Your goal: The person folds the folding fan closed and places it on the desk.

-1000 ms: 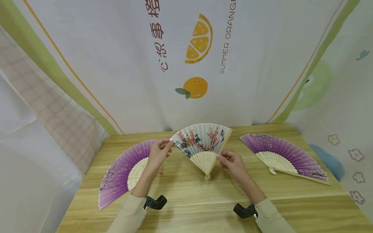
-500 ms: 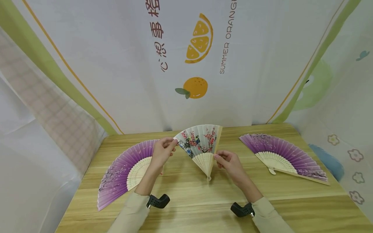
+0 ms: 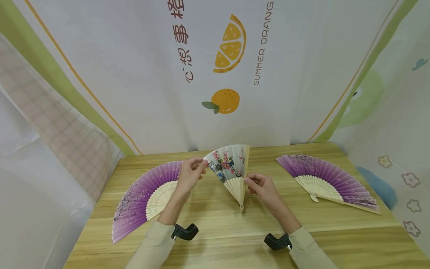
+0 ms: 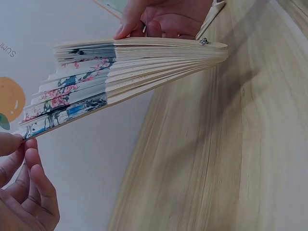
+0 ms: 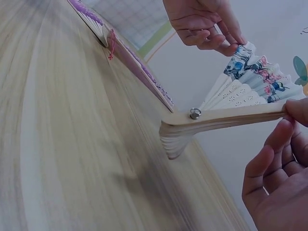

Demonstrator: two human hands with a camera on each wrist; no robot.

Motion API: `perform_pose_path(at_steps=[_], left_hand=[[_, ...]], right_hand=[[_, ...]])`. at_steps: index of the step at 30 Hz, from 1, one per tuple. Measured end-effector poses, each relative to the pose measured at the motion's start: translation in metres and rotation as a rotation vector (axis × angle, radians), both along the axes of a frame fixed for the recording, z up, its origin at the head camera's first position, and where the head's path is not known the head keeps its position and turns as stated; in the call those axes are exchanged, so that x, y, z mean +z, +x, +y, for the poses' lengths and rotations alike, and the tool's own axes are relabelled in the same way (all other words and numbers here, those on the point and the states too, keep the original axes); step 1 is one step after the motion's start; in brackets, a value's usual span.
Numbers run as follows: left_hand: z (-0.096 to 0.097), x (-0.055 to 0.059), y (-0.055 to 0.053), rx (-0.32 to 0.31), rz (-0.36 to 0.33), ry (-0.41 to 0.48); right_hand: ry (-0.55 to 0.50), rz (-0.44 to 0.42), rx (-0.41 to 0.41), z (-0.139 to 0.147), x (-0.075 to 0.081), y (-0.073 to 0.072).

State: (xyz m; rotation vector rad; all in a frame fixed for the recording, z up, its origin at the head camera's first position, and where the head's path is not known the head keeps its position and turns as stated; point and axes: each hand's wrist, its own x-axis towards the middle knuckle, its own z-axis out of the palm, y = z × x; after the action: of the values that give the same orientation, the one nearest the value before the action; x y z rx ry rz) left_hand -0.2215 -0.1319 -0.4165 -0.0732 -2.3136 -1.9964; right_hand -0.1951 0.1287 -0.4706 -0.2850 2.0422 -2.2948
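Note:
A white folding fan point(image 3: 229, 164) with pink blossoms and birds is held above the table, partly spread, its riveted pivot end point(image 5: 195, 114) pointing down toward me. My left hand point(image 3: 190, 175) pinches the upper corner of its left edge between thumb and fingertips. On the other side, my right hand point(image 3: 263, 188) pinches the right guard stick about midway. In the left wrist view the pleats are bunched close together at the right-hand side and looser toward the left hand point(image 4: 29, 187).
Spread purple fans lie on the wooden table point(image 3: 228, 243): one left fan point(image 3: 141, 198), partly behind my left arm, with a red cord point(image 5: 111, 45), and one right fan point(image 3: 322, 179). A white printed curtain point(image 3: 151, 112) hangs behind the table's far edge.
The white fan has folded from a wide spread to a narrower one. Its right edge has swung left, my right hand shifting left with it, while my left hand has moved slightly right.

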Motion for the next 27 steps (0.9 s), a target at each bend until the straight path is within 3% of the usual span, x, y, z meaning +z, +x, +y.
perform_pose_path(at_steps=[13, 21, 27], left_hand=[[0.007, 0.001, 0.002, -0.018, 0.012, 0.005], [0.012, 0.000, 0.002, 0.000, -0.029, 0.043], [0.016, 0.000, 0.001, -0.028, -0.014, 0.048]], right_hand=[[0.018, -0.007, 0.007, -0.001, -0.001, 0.000], [0.027, 0.013, 0.049, -0.005, 0.002, 0.002], [0.028, 0.031, 0.062, -0.007, 0.003, 0.003]])
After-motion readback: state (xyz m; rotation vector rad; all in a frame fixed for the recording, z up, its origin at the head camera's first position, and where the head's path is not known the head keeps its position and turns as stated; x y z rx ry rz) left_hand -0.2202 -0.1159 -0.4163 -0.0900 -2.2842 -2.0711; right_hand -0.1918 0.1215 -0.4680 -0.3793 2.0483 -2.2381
